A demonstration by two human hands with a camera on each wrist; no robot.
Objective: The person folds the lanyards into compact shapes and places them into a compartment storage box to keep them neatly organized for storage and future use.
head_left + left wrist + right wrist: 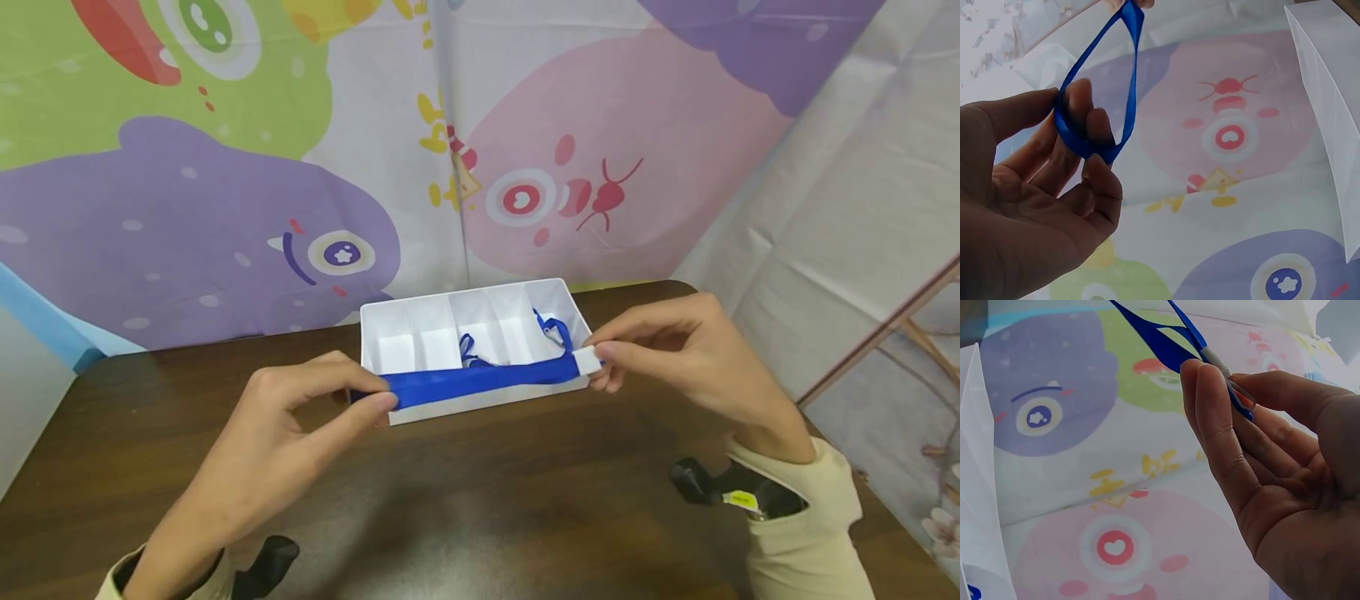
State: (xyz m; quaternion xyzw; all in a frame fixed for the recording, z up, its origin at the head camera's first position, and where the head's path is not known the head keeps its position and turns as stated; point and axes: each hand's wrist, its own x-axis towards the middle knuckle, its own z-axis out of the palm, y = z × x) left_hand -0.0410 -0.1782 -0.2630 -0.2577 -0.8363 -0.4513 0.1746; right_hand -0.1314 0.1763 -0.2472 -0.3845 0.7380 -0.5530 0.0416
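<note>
A blue lanyard (pixel 480 379) is stretched sideways between my two hands, in front of a white divided box. My left hand (pixel 277 450) holds its looped end, with fingertips inside the loop in the left wrist view. At the other end, my right hand (pixel 697 367) pinches the lanyard by its white plastic clip (pixel 587 361) between thumb and fingers. In the right wrist view, the clip (pixel 1216 360) gathers the two sides of the strap, and a short blue end sticks out past it.
The white box (pixel 465 404) stands on the dark wooden table (pixel 480 492) and has several compartments. Blue straps (pixel 467 343) with metal fittings lie in a middle compartment and the rightmost one. A cartoon-printed cloth (pixel 600 100) hangs behind the table.
</note>
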